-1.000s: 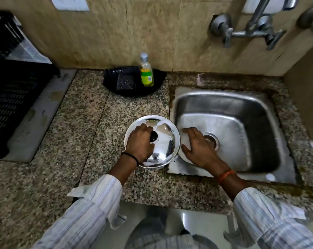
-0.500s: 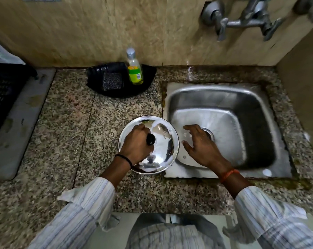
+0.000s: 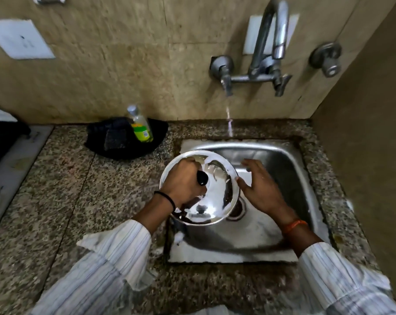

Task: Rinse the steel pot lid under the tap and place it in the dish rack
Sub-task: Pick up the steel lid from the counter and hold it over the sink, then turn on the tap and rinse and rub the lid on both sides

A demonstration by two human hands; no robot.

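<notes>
The round steel pot lid (image 3: 215,198) with a black knob hangs over the left part of the sink (image 3: 283,155), lifted off the counter. My left hand (image 3: 183,183) grips the knob from the left. My right hand (image 3: 258,187) is spread open beside the lid, its thumb at the lid's right rim. The tap (image 3: 269,42) is on the wall above the sink, and a thin stream of water falls from its left valve toward the sink's back edge. The dish rack (image 3: 1,137) shows only as a dark edge at the far left.
A black tray (image 3: 97,142) holding a scrub pad and a green-labelled soap bottle (image 3: 141,126) sits at the back of the granite counter (image 3: 56,189). A pale drain board (image 3: 8,169) lies at the left. A side wall closes off the right of the sink.
My left hand has lifted the lid off the counter and carried it right, over the sink. My right hand has risen from the basin to the lid's right rim. The view tilted up.
</notes>
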